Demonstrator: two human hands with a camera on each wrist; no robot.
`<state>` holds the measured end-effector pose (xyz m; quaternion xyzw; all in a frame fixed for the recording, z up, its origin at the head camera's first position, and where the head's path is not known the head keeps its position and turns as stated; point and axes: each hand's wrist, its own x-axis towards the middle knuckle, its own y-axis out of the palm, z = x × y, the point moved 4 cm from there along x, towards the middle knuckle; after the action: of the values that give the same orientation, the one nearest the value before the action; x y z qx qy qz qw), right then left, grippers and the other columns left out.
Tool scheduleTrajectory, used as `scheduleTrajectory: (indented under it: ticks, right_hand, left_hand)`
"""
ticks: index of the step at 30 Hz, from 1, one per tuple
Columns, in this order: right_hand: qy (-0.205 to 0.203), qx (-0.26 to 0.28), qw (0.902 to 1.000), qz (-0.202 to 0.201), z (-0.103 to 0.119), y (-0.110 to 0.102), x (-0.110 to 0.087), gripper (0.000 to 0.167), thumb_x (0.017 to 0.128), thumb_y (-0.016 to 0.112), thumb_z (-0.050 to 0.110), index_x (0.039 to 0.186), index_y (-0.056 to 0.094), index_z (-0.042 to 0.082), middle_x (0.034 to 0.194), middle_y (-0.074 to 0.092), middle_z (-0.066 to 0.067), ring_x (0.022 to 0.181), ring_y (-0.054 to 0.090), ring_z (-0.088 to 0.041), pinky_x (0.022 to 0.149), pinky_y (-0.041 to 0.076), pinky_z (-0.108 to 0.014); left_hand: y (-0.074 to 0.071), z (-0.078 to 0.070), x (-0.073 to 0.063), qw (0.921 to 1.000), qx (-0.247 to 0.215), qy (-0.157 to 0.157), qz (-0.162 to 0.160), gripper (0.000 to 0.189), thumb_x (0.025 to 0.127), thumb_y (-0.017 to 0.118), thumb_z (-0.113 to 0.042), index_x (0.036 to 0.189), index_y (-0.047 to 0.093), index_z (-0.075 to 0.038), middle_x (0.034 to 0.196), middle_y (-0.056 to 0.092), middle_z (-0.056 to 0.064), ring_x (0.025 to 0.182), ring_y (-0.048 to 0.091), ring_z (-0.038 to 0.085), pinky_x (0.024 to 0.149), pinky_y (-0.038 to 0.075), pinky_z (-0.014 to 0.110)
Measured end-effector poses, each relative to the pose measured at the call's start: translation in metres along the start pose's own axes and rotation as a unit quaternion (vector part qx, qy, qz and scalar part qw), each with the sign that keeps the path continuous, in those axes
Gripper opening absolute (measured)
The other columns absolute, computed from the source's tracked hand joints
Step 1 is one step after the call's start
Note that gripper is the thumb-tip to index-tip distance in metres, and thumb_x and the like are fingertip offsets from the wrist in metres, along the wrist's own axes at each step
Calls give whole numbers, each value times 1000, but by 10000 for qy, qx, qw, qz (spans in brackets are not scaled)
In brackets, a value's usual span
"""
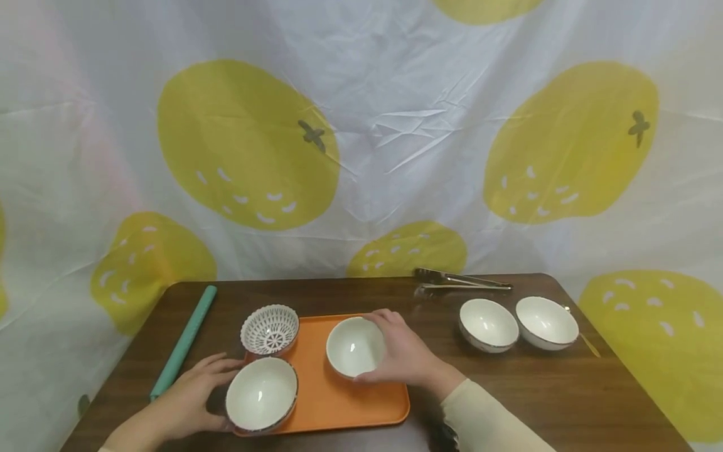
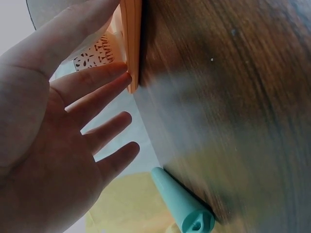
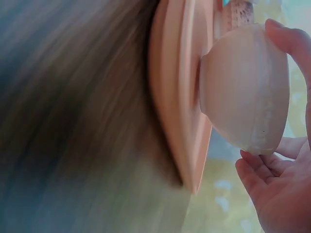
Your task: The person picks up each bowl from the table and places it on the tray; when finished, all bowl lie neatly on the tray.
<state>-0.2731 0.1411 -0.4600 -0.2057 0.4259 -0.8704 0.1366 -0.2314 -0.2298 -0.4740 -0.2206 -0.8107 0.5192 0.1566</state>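
My right hand [image 1: 408,353] holds a white bowl [image 1: 351,346] by its side, thumb at the near rim and fingers at the far rim. This bowl is upright over the right part of an orange tray [image 1: 322,408]; its foot [image 3: 203,85] is at the tray surface, possibly touching. My left hand [image 1: 194,392] is beside another white bowl [image 1: 261,392] at the tray's near left corner. Its fingers are spread and fairly straight, close to the tray edge; whether they touch is unclear. Behind that bowl stands a patterned bowl [image 1: 270,328] on the far left of the tray.
A teal roll [image 1: 183,342] lies left of the tray. To the right stand two white bowls, one nearer [image 1: 488,325] and one farther right [image 1: 546,322]. Metal tongs [image 1: 463,280] lie at the back edge. A gold-coloured utensil [image 1: 590,345] lies beside the rightmost bowl. A lemon-print curtain [image 1: 395,157] hangs behind the table.
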Motion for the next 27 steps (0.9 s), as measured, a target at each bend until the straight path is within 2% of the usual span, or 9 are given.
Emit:
scheduleTrajectory:
  ticks: [4, 9, 17, 21, 27]
  right_hand:
    - [-68, 182, 9996, 193, 8, 13, 11, 112, 56, 96, 57, 147, 53, 8, 137, 57, -5, 124, 52, -23, 100, 55, -43]
    - [15, 490, 9973, 540, 11, 26, 20, 112, 59, 95, 59, 150, 51, 9, 139, 55, -4, 124, 54, -22, 100, 54, -41]
    - [-133, 444, 9958, 789, 20, 33, 30, 111, 61, 94, 57, 151, 50, 10, 142, 53, -4, 126, 54, -22, 103, 53, -42]
    - [-203, 527, 9949, 841, 22, 35, 32, 110, 61, 96, 51, 150, 49, 9, 143, 53, -6, 129, 52, -24, 107, 51, -44]
    - [-250, 716, 9924, 971, 24, 37, 32, 112, 63, 96, 50, 154, 44, 11, 149, 48, -8, 136, 47, -26, 112, 46, -49]
  left_hand:
    - [-1, 0, 1, 10000, 31, -42, -27, 83, 57, 97, -44, 128, 72, -8, 141, 63, 13, 138, 44, 55, 96, 41, 81]
    - [-1, 0, 2, 9998, 92, 149, -101, 80, 58, 96, -45, 126, 73, -9, 139, 64, 14, 136, 45, 57, 95, 43, 80]
    - [0, 2, 2, 9998, 106, 166, -93, 82, 59, 96, -47, 128, 72, -9, 140, 63, 15, 136, 45, 56, 95, 43, 80]
    - [0, 1, 2, 9997, 105, 187, -118, 81, 60, 95, -47, 128, 72, -9, 139, 63, 15, 136, 45, 56, 94, 43, 80]
    - [0, 1, 0, 9998, 82, 89, -124, 81, 59, 96, -46, 128, 72, -10, 140, 63, 14, 137, 45, 55, 94, 42, 81]
